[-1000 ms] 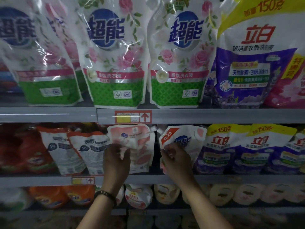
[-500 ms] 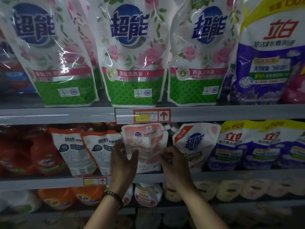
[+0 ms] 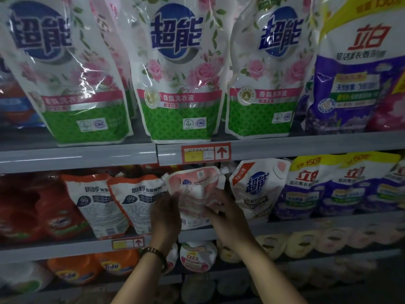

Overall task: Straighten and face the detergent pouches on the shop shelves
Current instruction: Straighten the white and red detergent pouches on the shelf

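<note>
A small pink and white spouted pouch (image 3: 194,189) stands on the middle shelf (image 3: 295,224), its printed back facing out. My left hand (image 3: 165,212) holds its left edge and my right hand (image 3: 226,212) grips its right edge, fingers curled over the front. Right of it stands a white pouch with a blue logo (image 3: 256,189), tilted a little. On the left stand two white and orange pouches (image 3: 122,205), backs out. Purple and yellow pouches (image 3: 328,185) fill the right of the shelf.
The top shelf holds large rose-print pouches (image 3: 177,69) and a big purple pouch (image 3: 355,69). Red price tags (image 3: 206,153) sit on the shelf rails. Red bottles (image 3: 32,207) stand at the left; orange bottles (image 3: 109,267) and pale pouches lie on the lower shelf.
My right hand left the white blue-logo pouch and moved left onto the pink pouch, which both hands now hold. The view has moved closer and shifted.
</note>
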